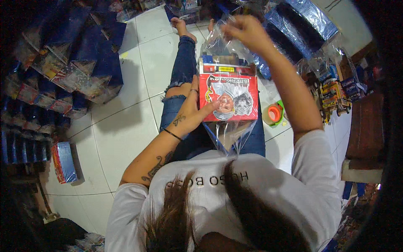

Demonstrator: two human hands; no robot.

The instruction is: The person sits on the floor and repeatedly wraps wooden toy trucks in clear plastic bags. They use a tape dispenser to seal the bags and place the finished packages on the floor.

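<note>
A toy truck with a red printed panel rests over my lap inside a clear plastic bag. At its left side my left hand grips the truck through the bag, the thumb lying across the red panel. My right hand is closed on the gathered plastic at the far end of the bag, beyond the truck's blue and red front part. Toward my body the other end of the bag narrows to a point.
Stacks of wrapped blue packages stand on the left. A small boxed item lies on the tiled floor. An orange and green round object sits right of my leg. Bagged toy trucks and shiny blue packages are at right.
</note>
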